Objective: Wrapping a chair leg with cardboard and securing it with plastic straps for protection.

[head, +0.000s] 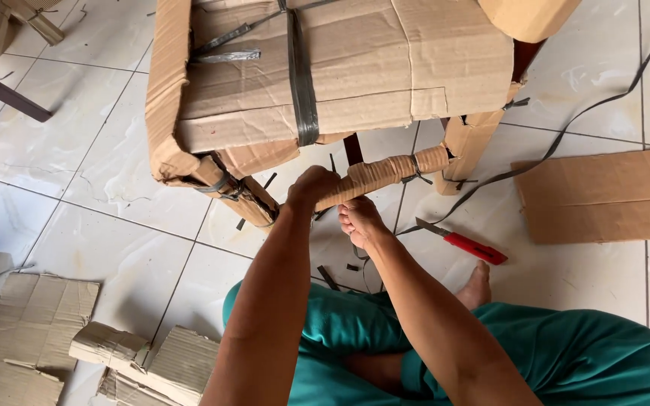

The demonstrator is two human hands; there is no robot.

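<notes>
The left hand (pixel 314 184) is clenched around the cardboard-wrapped rail (pixel 385 174) of the wrapped chair (pixel 332 75), low between its legs. The right hand (pixel 360 220) touches the rail's underside, fingers curled (whether it grasps anything I cannot tell). The red box cutter (pixel 462 242) lies on the floor (pixel 114 188), blade out, near the bare foot (pixel 478 286); a shifted leg could catch it.
</notes>
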